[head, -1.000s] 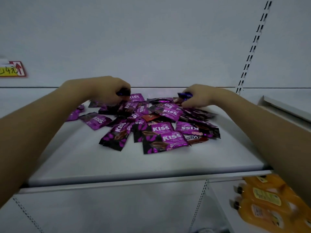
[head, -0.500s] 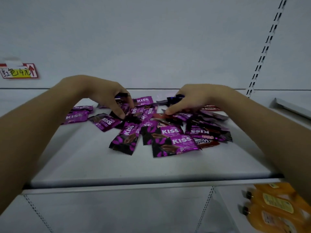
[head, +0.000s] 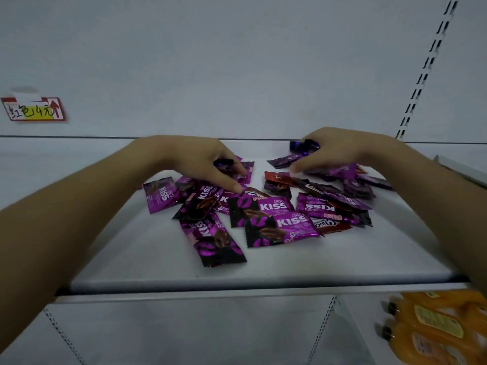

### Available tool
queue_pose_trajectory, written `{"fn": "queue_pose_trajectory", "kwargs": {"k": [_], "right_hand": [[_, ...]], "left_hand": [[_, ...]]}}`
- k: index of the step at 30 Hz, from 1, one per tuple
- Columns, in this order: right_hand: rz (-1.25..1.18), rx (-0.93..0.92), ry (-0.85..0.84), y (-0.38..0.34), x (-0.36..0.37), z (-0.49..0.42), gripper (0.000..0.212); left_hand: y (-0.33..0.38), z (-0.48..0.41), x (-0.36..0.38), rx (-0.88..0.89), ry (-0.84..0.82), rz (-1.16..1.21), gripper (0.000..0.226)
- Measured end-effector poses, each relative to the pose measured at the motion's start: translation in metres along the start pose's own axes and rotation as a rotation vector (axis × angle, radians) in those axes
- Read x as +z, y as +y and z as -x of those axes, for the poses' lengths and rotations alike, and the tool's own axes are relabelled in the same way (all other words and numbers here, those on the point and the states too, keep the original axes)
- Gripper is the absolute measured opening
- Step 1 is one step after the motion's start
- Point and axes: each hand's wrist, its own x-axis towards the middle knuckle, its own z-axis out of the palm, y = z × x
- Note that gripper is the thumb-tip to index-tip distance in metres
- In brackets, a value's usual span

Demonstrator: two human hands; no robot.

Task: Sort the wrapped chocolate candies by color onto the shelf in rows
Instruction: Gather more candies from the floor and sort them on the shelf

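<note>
Several purple KISS candy wrappers (head: 279,227) lie in a loose pile on the white shelf (head: 158,262). A few red wrappers are mixed in, one (head: 276,177) near the middle and one (head: 332,224) at the front right. My left hand (head: 200,162) reaches over the pile's left side, a dark purple candy (head: 224,162) tucked under its curled fingers, its forefinger pointing down at the wrappers. At the back right my right hand (head: 334,151) grips a purple candy (head: 303,146), its fingers over other wrappers.
A red and yellow price tag (head: 34,109) hangs on the back wall at the left. Orange bottles (head: 432,327) stand on the lower shelf at the bottom right. A slotted upright (head: 424,75) runs up the wall on the right.
Both hands have spread apart across the pile, opening a gap in the middle where a red wrapper now shows. The view has shifted slightly left.
</note>
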Motion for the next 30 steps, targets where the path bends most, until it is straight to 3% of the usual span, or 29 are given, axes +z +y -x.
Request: {"fn": "queue_pose_trajectory", "kwargs": {"k": [3, 7, 9, 11, 14, 16, 21, 25, 28, 30], "right_hand": [[0.03, -0.031, -0.129, -0.014, 0.006, 0.006, 0.056], [0.107, 0.124, -0.045, 0.001, 0.003, 0.002, 0.05], [0.113, 0.159, -0.003, 0.006, 0.003, 0.003, 0.051], [0.064, 0.129, -0.01, 0.005, 0.0, 0.009, 0.057], [-0.068, 0.106, -0.234, -0.004, -0.012, 0.023, 0.07], [-0.078, 0.165, -0.33, -0.002, -0.017, 0.028, 0.067], [-0.069, 0.219, -0.338, 0.02, -0.024, 0.029, 0.061], [-0.055, 0.191, -0.375, 0.014, -0.014, 0.028, 0.063], [-0.179, 0.094, -0.321, -0.001, -0.004, 0.024, 0.052], [-0.147, 0.112, -0.233, -0.012, 0.004, 0.02, 0.057]], "left_hand": [[0.003, -0.002, 0.0, -0.024, -0.009, -0.044, 0.066], [-0.009, 0.006, -0.012, -0.053, 0.074, -0.065, 0.058], [-0.026, 0.009, -0.022, -0.143, 0.158, -0.135, 0.059], [-0.042, 0.014, -0.03, -0.274, 0.138, -0.229, 0.065], [-0.057, 0.018, -0.028, -0.401, -0.011, -0.194, 0.061], [-0.061, 0.017, -0.028, -0.413, -0.003, -0.157, 0.054], [-0.054, 0.015, -0.027, -0.304, 0.091, -0.117, 0.065], [-0.021, 0.013, -0.019, -0.072, 0.191, 0.036, 0.039], [0.02, 0.015, -0.008, 0.108, 0.151, 0.095, 0.029], [0.038, 0.017, -0.003, 0.147, 0.061, 0.105, 0.028]]}}
